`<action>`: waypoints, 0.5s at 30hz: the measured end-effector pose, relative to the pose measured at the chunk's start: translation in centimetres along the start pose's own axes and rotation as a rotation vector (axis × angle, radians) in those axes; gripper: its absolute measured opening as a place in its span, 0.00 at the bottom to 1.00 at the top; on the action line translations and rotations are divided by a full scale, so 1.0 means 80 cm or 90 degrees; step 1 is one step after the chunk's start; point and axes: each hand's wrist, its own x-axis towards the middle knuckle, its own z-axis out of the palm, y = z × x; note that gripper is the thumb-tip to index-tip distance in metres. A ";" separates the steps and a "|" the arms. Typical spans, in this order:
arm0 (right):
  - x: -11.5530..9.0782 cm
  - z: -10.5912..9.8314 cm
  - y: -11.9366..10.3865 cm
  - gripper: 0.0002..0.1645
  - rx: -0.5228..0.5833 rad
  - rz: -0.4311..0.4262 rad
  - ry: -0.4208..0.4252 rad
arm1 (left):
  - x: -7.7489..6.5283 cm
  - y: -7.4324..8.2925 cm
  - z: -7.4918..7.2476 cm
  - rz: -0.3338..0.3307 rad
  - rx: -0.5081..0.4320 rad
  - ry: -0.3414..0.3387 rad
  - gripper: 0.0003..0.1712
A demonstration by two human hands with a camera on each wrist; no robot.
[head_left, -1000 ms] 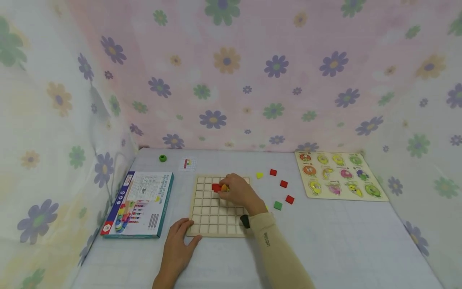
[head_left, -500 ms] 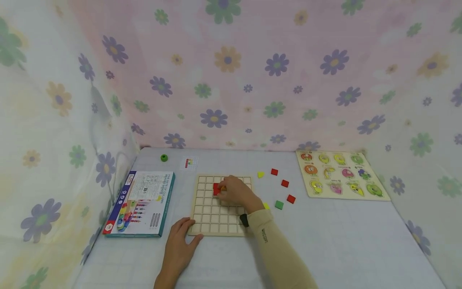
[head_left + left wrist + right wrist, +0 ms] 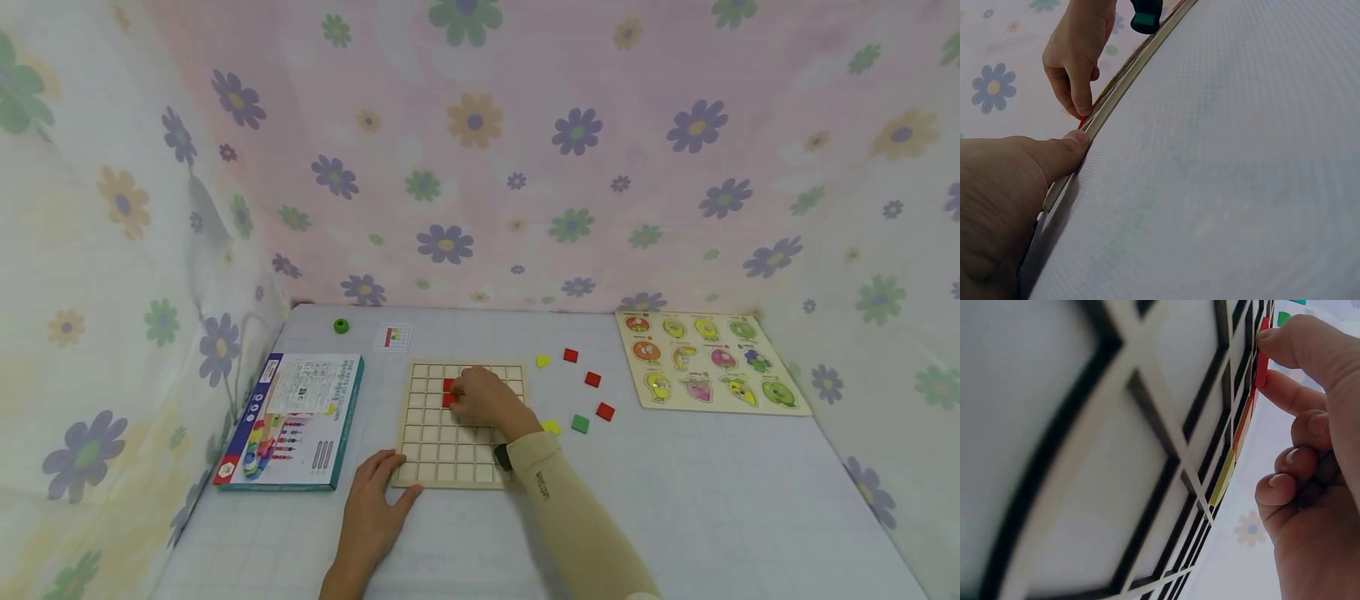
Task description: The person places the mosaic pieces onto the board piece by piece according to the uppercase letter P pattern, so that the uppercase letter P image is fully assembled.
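Note:
A wooden grid board lies on the table, seen edge-on in the left wrist view. Over its upper middle, my right hand pinches a red square tile between thumb and index finger, against the board; the other fingers are curled. Below that tile in the right wrist view, orange and yellow tiles sit in the grid; in the head view my hand hides them. My left hand rests at the board's front left corner, thumb against the front edge and fingers along the left side.
Right of the board lie red tiles, a green tile and yellow pieces. A fruit puzzle board is at the far right. Behind stand a pattern card and green bead. A flat box lies left.
My right hand has shifted slightly left over the red tiles, and its fingers now cover the orange piece that showed earlier. My left hand has stayed at the board's corner.

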 end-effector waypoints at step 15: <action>0.003 0.003 -0.004 0.13 -0.008 -0.008 -0.002 | 0.000 0.000 -0.002 -0.001 -0.001 -0.006 0.30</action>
